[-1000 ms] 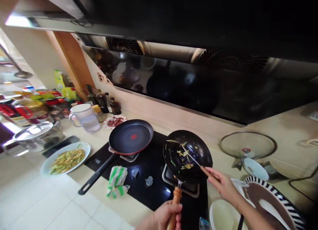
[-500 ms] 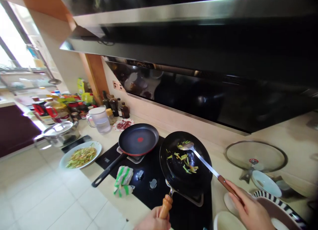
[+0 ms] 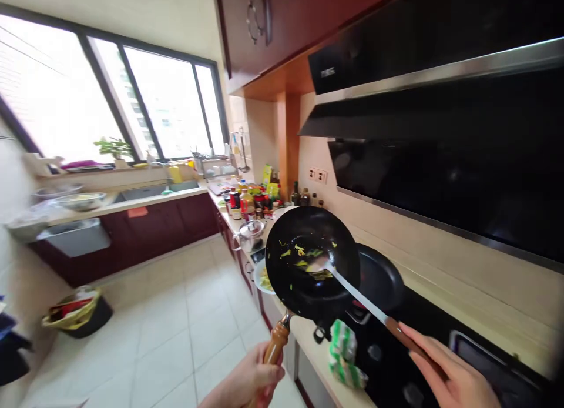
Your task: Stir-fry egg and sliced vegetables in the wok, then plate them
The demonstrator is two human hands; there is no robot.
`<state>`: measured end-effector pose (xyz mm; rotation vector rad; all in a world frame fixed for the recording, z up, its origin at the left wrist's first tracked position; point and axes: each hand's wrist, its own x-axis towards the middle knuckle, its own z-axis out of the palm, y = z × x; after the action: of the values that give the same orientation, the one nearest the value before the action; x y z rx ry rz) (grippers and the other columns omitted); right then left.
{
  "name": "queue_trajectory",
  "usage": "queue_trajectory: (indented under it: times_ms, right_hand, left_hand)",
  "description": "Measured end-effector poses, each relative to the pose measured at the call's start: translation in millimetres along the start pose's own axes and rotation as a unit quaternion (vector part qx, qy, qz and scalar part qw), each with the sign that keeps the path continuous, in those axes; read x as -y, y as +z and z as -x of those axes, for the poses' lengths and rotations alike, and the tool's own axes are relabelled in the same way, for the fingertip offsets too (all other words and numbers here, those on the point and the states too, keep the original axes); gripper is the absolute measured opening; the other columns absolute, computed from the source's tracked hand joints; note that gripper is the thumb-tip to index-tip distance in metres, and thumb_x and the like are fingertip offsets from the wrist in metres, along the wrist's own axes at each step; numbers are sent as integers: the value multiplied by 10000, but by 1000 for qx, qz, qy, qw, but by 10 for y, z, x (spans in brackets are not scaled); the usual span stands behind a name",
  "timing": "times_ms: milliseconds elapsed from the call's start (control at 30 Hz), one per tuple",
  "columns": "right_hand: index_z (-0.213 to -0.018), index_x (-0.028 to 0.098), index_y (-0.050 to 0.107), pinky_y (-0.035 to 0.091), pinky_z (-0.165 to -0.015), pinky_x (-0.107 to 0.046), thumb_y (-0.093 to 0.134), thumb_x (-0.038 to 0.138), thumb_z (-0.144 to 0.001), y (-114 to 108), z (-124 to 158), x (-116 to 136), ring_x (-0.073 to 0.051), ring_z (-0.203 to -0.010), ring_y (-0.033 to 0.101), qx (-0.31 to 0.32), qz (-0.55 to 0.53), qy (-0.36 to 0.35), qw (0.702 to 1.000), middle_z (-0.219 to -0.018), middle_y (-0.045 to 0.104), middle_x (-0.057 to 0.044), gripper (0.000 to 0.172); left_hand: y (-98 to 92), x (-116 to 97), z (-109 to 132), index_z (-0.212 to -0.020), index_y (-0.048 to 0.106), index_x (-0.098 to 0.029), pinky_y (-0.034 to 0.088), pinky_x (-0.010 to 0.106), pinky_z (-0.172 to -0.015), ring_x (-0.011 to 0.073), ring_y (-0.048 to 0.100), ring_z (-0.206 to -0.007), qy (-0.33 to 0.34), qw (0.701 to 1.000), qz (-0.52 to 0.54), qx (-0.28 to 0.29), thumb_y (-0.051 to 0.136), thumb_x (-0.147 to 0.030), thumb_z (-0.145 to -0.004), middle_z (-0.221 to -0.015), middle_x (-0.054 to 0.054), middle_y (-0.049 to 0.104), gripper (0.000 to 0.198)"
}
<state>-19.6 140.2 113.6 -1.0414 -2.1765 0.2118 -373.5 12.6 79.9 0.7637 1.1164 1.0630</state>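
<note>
Wok (image 3: pixel 308 290): view's 5 o'clock, tilted, vegetables (image 3: pixel 299 251) inside
Left hand (image 3: pixel 254 374): fingers wrapped round wok handle (image 3: pixel 277 341)
Right hand (image 3: pixel 458 375): fingers clamped on spatula (image 3: pixel 361 296)
Spatula: apparently scraping; next move calls for steady tilt

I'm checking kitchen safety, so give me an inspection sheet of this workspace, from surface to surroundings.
Surface: black cooktop, pale counter.
Things in use: tilted wok containing green food pieces; spatula, blade inside.
Clutter: green-striped cloth at the cooktop's edge; frying pan behind the wok; bottles farther back.
Left hand: gripping the wok's handle.
Right hand: gripping the spatula's handle.
Cables: nothing seen.
Surroundings: range hood above; windows and sink in the background.
</note>
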Motion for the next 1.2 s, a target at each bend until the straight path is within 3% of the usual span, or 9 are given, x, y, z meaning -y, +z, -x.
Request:
queue_trajectory:
  times_ms: [100, 200, 300, 400, 533, 700, 867, 1033, 1200]
  right_hand:
    - [-1238, 305, 595, 528, -921, -366, 429, 338, -911, 736, -827, 456, -242, -1091, 609, 42, -63, -65, 995, -1210, 643, -31, 368]
    - [-1230, 273, 596, 518, -918, -359, 409, 285, -921, 1280, -1403, 638, -216, -1078, 607, 63, -92, -108, 988, -1194, 649, -39, 361]
    - [-1218, 276, 602, 523, -894, -357, 426, 259, -907, 1557, -1667, 518, -204, -1043, 620, 97, -79, -107, 986, -1168, 662, -24, 357]
    - [-1193, 297, 621, 522, -888, -370, 439, 252, -890, 1648, -1725, 298, -205, -1016, 630, 130, -48, -104, 985, -1133, 679, -3, 356]
    - [-1164, 325, 641, 530, -873, -375, 462, 277, -871, 1727, -1714, 206, -217, -1016, 637, 124, -33, -63, 990, -1143, 680, 12, 347]
    - [-1197, 282, 624, 559, -809, -344, 462, 320, -874, 1987, -1806, 490, -224, -1015, 644, 89, -125, -3, 988, -1179, 663, -27, 363]
    - [-1176, 252, 640, 498, -954, -373, 491, 291, -871, 2193, -1943, 632, -224, -1112, 598, 109, -219, -52, 968, -1208, 650, -43, 341]
    - [-1172, 284, 643, 519, -904, -374, 461, 267, -871, 2160, -1989, 328, -213, -1049, 625, 115, -132, -80, 981, -1167, 672, -23, 351]
    - [-1171, 318, 641, 545, -774, -352, 426, 253, -883, 1967, -1915, -6, -202, -880, 657, 126, -12, -111, 986, -993, 714, -7, 366]
  left_hand:
    - [-579, -104, 80, -591, 365, -228, 261, 164, -232, 79, 363, -222, 5, 998, -35, -47, 586, -225, -572, -330, -91, 418, 221]
    - [-1047, -137, 106, -600, 369, -229, 254, 164, -215, 80, 356, -217, 8, 993, -65, -98, 563, -201, -580, -333, -93, 423, 197]
    - [-1379, -136, 69, -605, 368, -228, 244, 166, -212, 82, 363, -220, 16, 989, -70, -129, 558, -202, -588, -345, -85, 437, 193]
    - [-1569, -123, -19, -615, 349, -232, 256, 170, -220, 73, 353, -225, 30, 986, -56, -155, 595, -255, -610, -361, -91, 433, 247]
    - [-1651, -90, -171, -661, 338, -238, 245, 168, -226, 68, 338, -228, 41, 976, -61, -204, 593, -294, -623, -369, -102, 431, 263]
    - [-1596, -78, -289, -695, 330, -246, 244, 174, -233, 81, 350, -235, 25, 969, -86, -230, 560, -283, -632, -358, -108, 422, 242]
    - [-1551, -86, -304, -792, 398, -228, 236, 175, -234, 82, 352, -237, 16, 963, -110, -244, 579, -284, -642, -376, -123, 397, 241]
    - [-1590, -46, -301, -871, 457, -209, 222, 162, -251, 63, 340, -237, 18, 964, -115, -238, 599, -300, -668, -383, -131, 375, 264]
    - [-1602, 14, -351, -959, 457, -186, 245, 179, -256, 81, 351, -246, 16, 954, -125, -271, 565, -310, -688, -382, -138, 354, 317]
